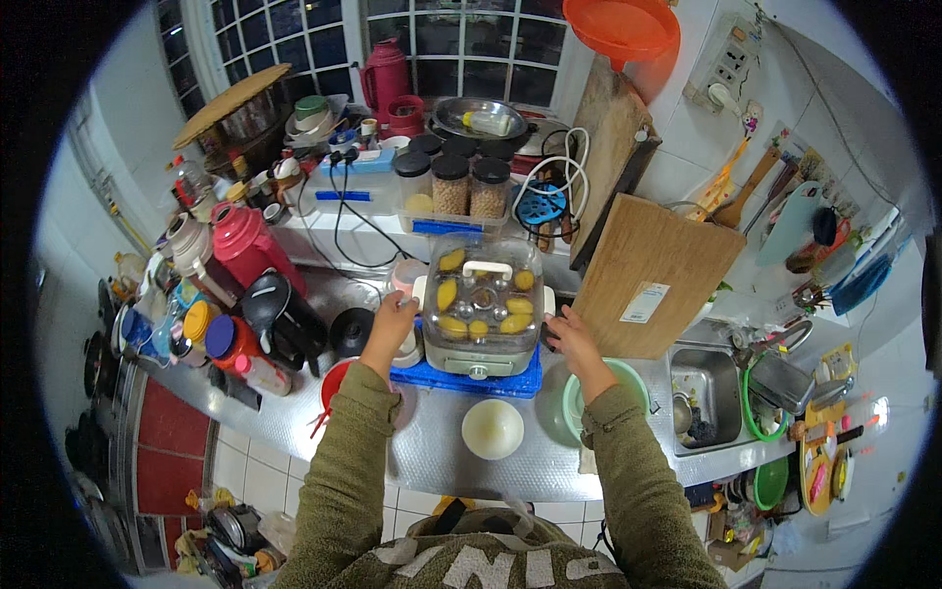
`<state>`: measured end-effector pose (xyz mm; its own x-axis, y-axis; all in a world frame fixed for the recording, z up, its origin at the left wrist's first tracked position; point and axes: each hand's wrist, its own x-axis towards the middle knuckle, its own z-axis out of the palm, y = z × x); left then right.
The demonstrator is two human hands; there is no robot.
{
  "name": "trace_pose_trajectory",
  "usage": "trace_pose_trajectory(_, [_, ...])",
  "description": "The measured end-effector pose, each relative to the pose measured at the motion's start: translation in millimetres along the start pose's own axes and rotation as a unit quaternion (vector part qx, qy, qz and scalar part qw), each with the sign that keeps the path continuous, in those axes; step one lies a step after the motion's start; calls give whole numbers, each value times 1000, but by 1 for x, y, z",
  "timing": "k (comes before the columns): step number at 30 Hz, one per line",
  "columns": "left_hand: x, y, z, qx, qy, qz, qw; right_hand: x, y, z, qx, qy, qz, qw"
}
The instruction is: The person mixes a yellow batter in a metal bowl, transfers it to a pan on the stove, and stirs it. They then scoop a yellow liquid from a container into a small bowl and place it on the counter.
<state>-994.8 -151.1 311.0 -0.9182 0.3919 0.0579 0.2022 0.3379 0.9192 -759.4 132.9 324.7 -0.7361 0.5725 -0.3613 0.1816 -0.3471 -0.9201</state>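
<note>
An electric food steamer (pixel 478 363) with a clear lid (pixel 486 254) and white lid handle (pixel 487 271) stands in front of me. Through the lid several yellow food pieces (pixel 446 293) show, perhaps potatoes. A blue plastic base (pixel 464 386) lies beneath the steamer. My left hand (pixel 391 324) is beside its left side handle, fingers bent; contact is unclear. On the other side, my right hand (pixel 574 340) is just below the right side handle (pixel 549 301), fingers spread and holding nothing. A cream bowl (pixel 493 429) sits nearer me on the metal counter (pixel 434 464).
Right of the steamer lean wooden cutting boards (pixel 662 258); a mint-green basin (pixel 634 383) is under my right forearm. Further right is a sink (pixel 699 368). At left are a red container (pixel 335 383), a black kettle (pixel 283 316) and thermoses (pixel 246 243). Behind stand jars (pixel 450 188) and cords (pixel 346 213).
</note>
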Motion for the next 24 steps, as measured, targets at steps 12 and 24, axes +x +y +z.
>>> trace_pose_trajectory(12, [33,43,-12,-58,-183,-145,971,1,-22,21,32,6,-43,999])
trace_pose_trajectory(24, [17,90,-23,-141,-179,-109,967,-32,-85,3,6,-10,-92,996])
